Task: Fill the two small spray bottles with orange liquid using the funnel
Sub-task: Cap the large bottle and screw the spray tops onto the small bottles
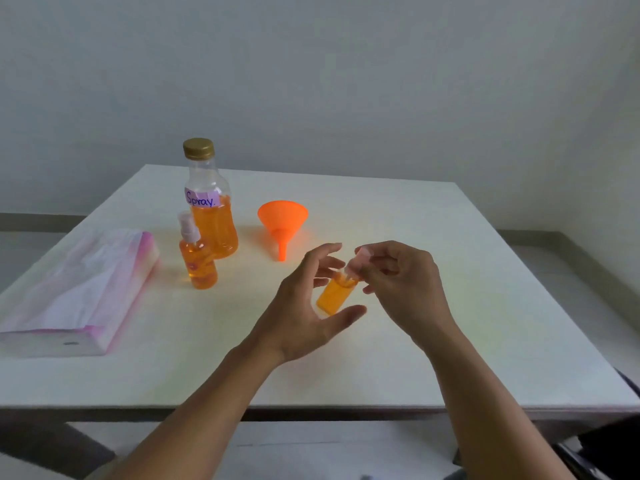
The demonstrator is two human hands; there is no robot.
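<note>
Orange-filled, the small spray bottle [335, 295] hangs tilted at the frame's centre, where I see the right hand [401, 282] pinching its spray top and the left hand [304, 313] spread loose beside it, gripping nothing, while the second spray bottle [198, 261] stands left of centre before the big bottle [213, 216], the funnel [282, 221] lying to their right

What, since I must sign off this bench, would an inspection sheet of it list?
Surface: white table, no spill seen.
Job's things: capped big bottle about half full of orange liquid; standing spray bottle filled orange, sprayer on; funnel lying on its side; tilted spray bottle filled orange.
Clutter: pink-white wrapped pack at left.
Grippers: right hand pinches the tilted spray bottle at its top; left hand open beside it.
Cables: nothing seen.
Surroundings: plain wall behind.
</note>
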